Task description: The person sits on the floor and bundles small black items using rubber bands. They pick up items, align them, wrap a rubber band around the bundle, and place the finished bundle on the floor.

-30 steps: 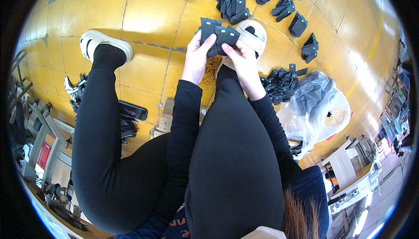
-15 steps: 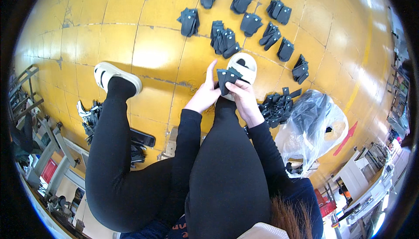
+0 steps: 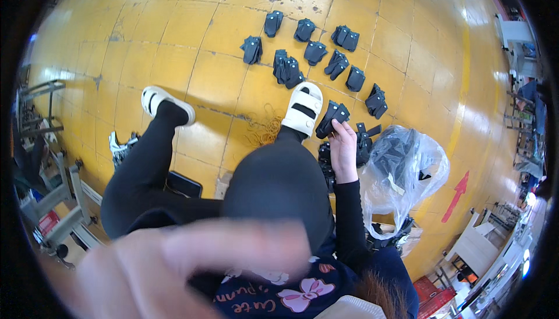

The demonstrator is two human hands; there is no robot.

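My right hand (image 3: 343, 147) reaches forward beside the right shoe, its fingers closed on the near end of a small fanned bundle of flat black pieces (image 3: 332, 120) with pale tags. Whether the bundle rests on the floor or hangs just above it, I cannot tell. Close in front of the camera, my left hand (image 3: 174, 266) looms large and smeared by motion, with one finger pointing right. Nothing shows in it, and its other fingers are too blurred to read. Several similar black bundles (image 3: 315, 53) lie spread on the floor ahead.
Loose black pieces (image 3: 364, 144) are heaped beside my right hand, next to a clear plastic bag (image 3: 402, 173). Thin tan bands (image 3: 265, 128) lie by my right shoe (image 3: 304, 109). A dark phone-like slab (image 3: 184, 184) rests near my left leg. Metal-framed furniture (image 3: 70, 202) stands at the left.
My hands, together over the shoe before, are now apart. The right one has moved right and nearer the loose heap with the bundle; the left has come up close to the camera.
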